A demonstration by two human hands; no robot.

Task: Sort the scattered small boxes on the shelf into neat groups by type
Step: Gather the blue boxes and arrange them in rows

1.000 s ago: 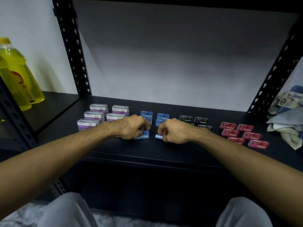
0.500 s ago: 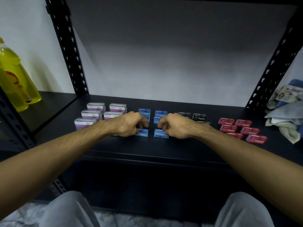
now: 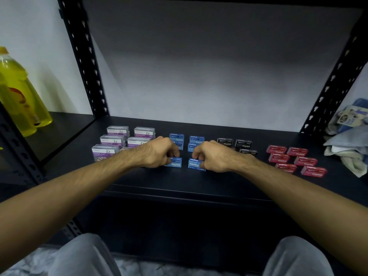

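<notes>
1. Your left hand (image 3: 157,154) pinches the near left blue box (image 3: 175,162), and your right hand (image 3: 212,157) pinches the near right blue box (image 3: 195,163).
2. Both boxes sit on the shelf (image 3: 199,182), near the middle front.
3. The purple boxes (image 3: 119,140) on the left, the black boxes (image 3: 235,144) and the red boxes (image 3: 294,159) on the right already stand in neat groups.
4. Most sorting looks done (only these two blue ones seem left to line up).

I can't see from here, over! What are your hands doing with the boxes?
Left hand grips front-left blue staple box. Right hand grips front-right blue staple box. Nothing blocking, over.
</notes>
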